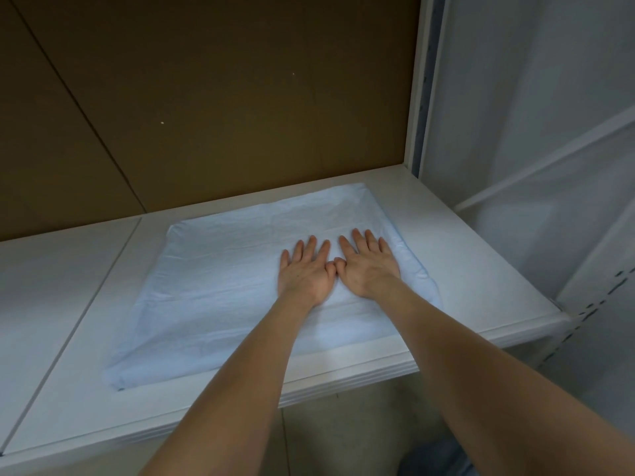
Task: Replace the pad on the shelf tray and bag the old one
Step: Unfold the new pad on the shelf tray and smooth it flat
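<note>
Centrally, a pale blue pad (220, 280) lies spread over the tray on the white shelf (457, 242), its edges draped so that the tray beneath is hidden. Left hand (304, 269) and right hand (366, 262) rest flat on the pad side by side, fingers straight and spread, thumbs touching. Brown backing board (206, 97) rises behind the shelf.

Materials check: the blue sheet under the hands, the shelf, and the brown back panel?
Pad: looks like thin, soft, matte disposable nonwoven or plastic-backed paper; it shows fine wrinkles and fold creases.
Shelf: probably painted metal; smooth off-white surface with a stepped front lip.
Back panel: likely cardboard or fibreboard; flat, dull brown with a straight seam.
</note>
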Tool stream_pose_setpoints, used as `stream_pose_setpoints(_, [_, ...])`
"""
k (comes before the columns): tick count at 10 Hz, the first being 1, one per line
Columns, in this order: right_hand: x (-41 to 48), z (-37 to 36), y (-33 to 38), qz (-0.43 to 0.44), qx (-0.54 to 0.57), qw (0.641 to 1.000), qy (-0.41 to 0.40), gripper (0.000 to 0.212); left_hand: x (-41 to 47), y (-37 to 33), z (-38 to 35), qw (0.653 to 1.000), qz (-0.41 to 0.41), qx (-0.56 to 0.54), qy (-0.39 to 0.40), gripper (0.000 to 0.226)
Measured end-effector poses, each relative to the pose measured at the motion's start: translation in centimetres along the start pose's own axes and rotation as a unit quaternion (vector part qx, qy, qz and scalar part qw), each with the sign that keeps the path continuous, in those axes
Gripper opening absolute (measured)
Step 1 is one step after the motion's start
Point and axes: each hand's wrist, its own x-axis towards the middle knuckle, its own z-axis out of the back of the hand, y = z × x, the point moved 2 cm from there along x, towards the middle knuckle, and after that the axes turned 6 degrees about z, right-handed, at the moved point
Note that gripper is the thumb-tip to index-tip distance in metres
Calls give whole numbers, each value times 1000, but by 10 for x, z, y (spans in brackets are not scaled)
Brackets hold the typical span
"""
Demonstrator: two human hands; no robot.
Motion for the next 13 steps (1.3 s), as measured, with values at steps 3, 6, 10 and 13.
stream_pose_setpoints(3, [-4,7,-3,-2,15,1000,-5,58,-6,9,11,993,-53,-110,3,51])
stream_pose_setpoints(6, [-28,18,60,34,26,997,-67,65,-50,98,24,997,29,-66,-35,56])
stream_pose_setpoints(10, [-13,-6,135,118,-5,993,15,74,-55,159,10,998,58,-8,30,56])
stream_pose_setpoints(13, [-8,-17,134,108,-29,993,31,73,-53,162,1,997,70,1,32,56])
